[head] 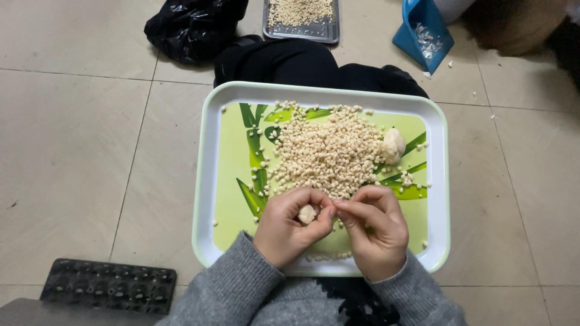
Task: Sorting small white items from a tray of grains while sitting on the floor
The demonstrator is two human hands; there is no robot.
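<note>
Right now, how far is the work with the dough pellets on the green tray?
Done: a large heap of small beige dough pellets lies on the green leaf-patterned plastic tray. In hand: the left hand holds a small dough piece, and the right hand pinches at it. Left: one pale dough lump beside the heap.

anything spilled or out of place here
Mostly tidy. A few white scraps lie on the floor tiles beside the blue dustpan, outside it. On the green tray, some pellets have strayed from the main heap toward the rim. Nothing looks damaged.
</note>
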